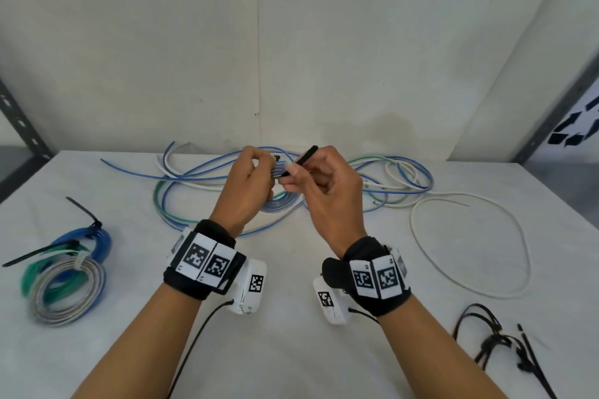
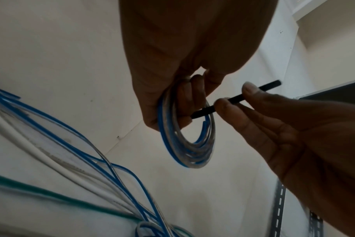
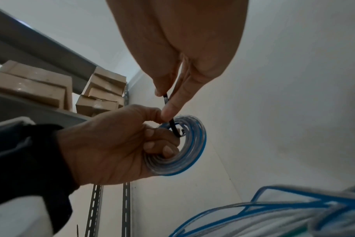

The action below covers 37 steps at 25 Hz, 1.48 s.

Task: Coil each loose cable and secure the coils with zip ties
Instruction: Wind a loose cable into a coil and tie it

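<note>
My left hand grips a small coil of blue-and-clear cable, held up above the table; the same coil shows in the right wrist view with the fingers curled through its hole. My right hand pinches a black zip tie between thumb and forefinger. The tie runs from those fingers into the coil's upper part, and its head end curves round the strands.
Loose blue, white and green cables lie tangled on the white table behind my hands. A white cable loop lies right. Tied coils sit at the left, spare black zip ties at the front right. Metal shelf posts flank the table.
</note>
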Available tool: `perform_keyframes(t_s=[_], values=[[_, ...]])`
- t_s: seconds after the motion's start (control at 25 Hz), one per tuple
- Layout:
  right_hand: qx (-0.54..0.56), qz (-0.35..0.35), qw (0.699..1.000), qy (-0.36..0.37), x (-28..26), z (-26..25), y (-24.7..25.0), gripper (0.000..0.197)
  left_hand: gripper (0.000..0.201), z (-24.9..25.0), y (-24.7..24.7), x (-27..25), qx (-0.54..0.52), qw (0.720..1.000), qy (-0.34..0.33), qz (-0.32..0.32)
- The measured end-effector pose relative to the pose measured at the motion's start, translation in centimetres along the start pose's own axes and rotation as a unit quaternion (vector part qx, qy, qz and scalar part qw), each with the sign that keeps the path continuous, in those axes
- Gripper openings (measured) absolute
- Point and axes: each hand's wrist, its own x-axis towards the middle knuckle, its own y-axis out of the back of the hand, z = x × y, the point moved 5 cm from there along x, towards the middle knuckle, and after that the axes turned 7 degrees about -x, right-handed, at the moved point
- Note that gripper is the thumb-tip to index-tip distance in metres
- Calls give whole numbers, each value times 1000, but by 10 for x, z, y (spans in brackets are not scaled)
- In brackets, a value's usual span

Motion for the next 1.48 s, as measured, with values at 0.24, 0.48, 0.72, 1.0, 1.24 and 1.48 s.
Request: perform_keyframes(t_s=[0.24, 0.48, 0.72, 1.0, 1.24, 1.48], values=[[-71, -42, 996, 37, -3, -9, -1, 11, 25, 5, 7, 4, -31, 999, -34, -16], [-12, -92, 996, -18, 0, -15, 1, 12, 20, 18, 6, 0, -2, 994, -99, -50], [26, -137, 981, -135, 1, -14, 6, 27, 16, 30, 7, -3, 21, 985, -163, -58], [33, -137, 977, -157, 3, -11, 7, 31, 18, 34, 1, -9, 66, 972, -213, -76], [27, -143, 976, -161, 2, -9, 7, 29, 18, 33, 1, -9, 82, 968, -225, -80], [30, -152, 974, -163, 2, -8, 7, 31, 18, 32, 1, -9, 96, 965, -227, -83]])
